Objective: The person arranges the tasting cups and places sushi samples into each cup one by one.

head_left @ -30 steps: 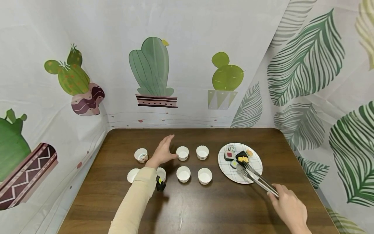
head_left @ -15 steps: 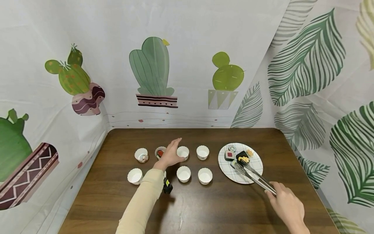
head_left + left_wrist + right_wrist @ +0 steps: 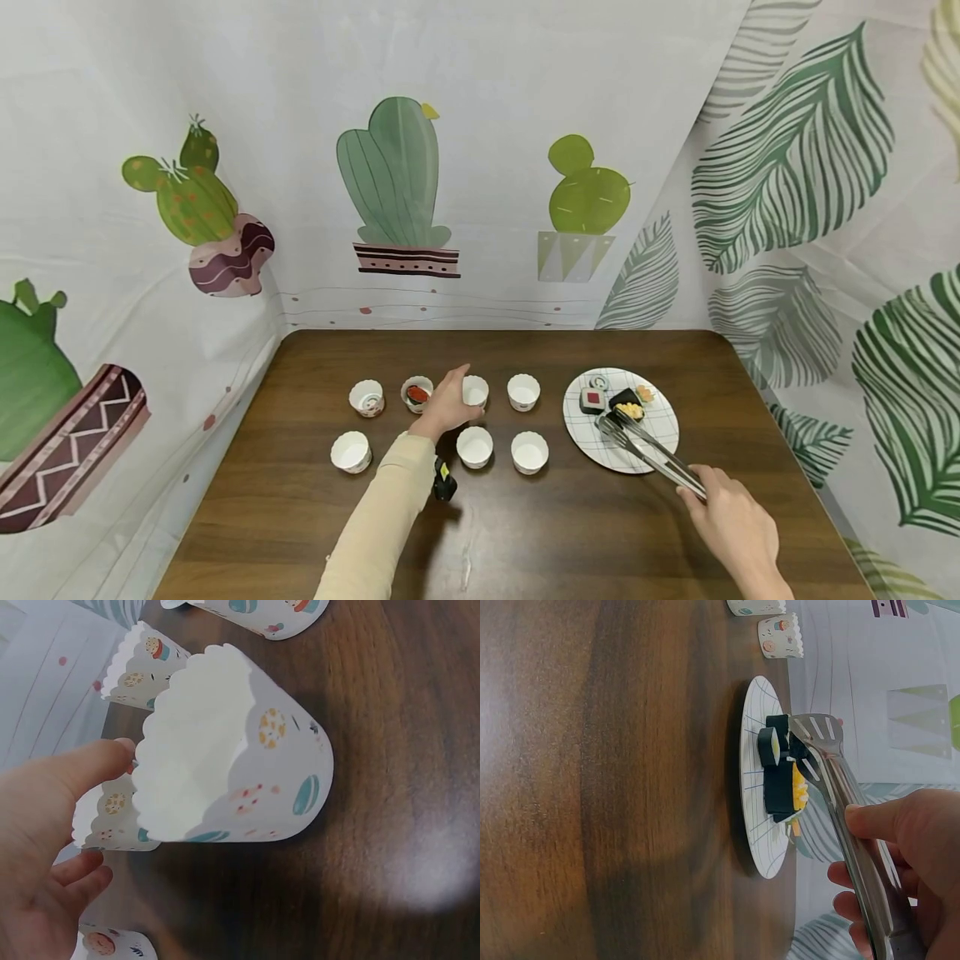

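Two hands work apart above a brown table: the left hand (image 3: 447, 404) reaches into the far row of cups, thumb and fingers parted on either side of a white cup (image 3: 475, 392), third from the table's left edge (whether skin meets paper, the views do not settle). The right hand (image 3: 735, 521), near the table's right edge, grips a pair of metal tongs (image 3: 870, 877), fingers curled round the handles and thumb along the top.

The tongs' tips reach over a white plate (image 3: 585, 450) with a line grid, near the table's far right corner. They sit beside the sushi pieces; whether they have hold of one cannot be told. On the plate lie a roll with a red centre (image 3: 592, 400), a dark piece topped with yellow (image 3: 627, 405) and a small orange piece (image 3: 645, 393).

Nearer the table's far left corner, a scalloped cup (image 3: 367, 400) holds a pale roll; in the next cup to its right sits a red-topped piece (image 3: 417, 394). A cream sleeve (image 3: 382, 525) crosses the near row of cups. Beyond the table's far edge hangs white cloth (image 3: 495, 167) printed with cacti and leaves.
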The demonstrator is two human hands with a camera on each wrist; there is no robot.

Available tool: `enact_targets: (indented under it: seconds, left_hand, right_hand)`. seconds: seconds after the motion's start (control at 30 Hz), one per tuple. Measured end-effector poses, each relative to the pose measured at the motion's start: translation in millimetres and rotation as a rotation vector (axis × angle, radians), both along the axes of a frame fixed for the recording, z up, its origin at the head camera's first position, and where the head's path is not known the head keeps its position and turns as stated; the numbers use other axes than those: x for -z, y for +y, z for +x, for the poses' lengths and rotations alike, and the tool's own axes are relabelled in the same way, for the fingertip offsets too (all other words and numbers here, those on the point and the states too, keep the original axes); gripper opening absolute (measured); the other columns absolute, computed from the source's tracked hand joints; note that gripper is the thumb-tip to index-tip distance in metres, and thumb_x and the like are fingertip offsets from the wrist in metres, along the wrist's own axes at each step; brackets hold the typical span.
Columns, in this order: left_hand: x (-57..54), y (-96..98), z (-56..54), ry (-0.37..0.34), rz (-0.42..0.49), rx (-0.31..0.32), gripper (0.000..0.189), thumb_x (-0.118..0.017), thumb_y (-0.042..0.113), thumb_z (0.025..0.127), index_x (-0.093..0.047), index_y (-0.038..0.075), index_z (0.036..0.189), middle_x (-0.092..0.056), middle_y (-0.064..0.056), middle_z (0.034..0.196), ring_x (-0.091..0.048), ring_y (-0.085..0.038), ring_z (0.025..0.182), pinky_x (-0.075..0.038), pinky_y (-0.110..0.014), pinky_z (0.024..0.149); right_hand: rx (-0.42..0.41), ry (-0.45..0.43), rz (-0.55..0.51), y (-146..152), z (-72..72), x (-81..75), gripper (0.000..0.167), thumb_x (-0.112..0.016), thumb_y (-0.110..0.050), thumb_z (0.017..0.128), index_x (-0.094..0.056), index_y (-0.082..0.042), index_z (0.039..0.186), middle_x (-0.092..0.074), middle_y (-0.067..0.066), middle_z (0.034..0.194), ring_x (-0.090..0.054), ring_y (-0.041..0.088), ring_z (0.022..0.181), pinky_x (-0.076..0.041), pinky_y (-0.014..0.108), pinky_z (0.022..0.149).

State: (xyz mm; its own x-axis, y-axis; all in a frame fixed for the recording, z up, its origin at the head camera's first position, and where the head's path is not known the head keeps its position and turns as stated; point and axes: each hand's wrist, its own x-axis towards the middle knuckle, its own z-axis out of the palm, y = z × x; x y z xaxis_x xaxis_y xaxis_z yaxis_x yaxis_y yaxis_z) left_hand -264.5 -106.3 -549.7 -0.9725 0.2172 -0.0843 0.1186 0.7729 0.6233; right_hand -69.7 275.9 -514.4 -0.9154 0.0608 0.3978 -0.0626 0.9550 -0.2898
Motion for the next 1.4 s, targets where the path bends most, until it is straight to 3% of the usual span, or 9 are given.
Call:
enact_targets:
  seconds: [0.73,1.1,1.4]
  left_hand:
    - [3.2,4.8,0.8,0.042,-0.069,-0.035,0.072,-0.076,0.025,0.074,-0.042,0.002,0.134,-0.048,-0.017,0.132,-0.05,-0.033,0.117,-0.042,-0.046,0.094]
    - [5.0,4.5,-0.3,0.053,-0.052,-0.04,0.067,-0.076,0.024,0.073,-0.047,0.002,0.129,-0.051,-0.016,0.127,-0.052,-0.032,0.112,-0.044,-0.046,0.092]
    - [5.7,3.4,-0.1,0.067,-0.053,-0.04,0.066,-0.076,0.022,0.073,-0.047,0.001,0.128,-0.052,-0.018,0.125,-0.053,-0.032,0.112,-0.044,-0.045,0.092]
  right_hand:
    - [0.012,-0.002,-0.013,-6.5,-2.1,-2.8,0.032,-0.077,-0.019,0.068,-0.062,-0.005,0.094,-0.061,0.008,0.077,-0.058,0.033,0.063,-0.038,0.042,0.044]
    - [-0.036,0.072,0.008,-16.2,-12.2,-6.5,0.034,-0.077,-0.019,0.068,-0.062,-0.006,0.095,-0.063,0.009,0.08,-0.06,0.034,0.067,-0.04,0.045,0.046]
    - [-0.031,0.055,0.015,-28.5,-25.0,-12.2,0.033,-0.075,-0.02,0.069,-0.064,-0.008,0.097,-0.064,0.008,0.082,-0.06,0.033,0.069,-0.04,0.044,0.045]
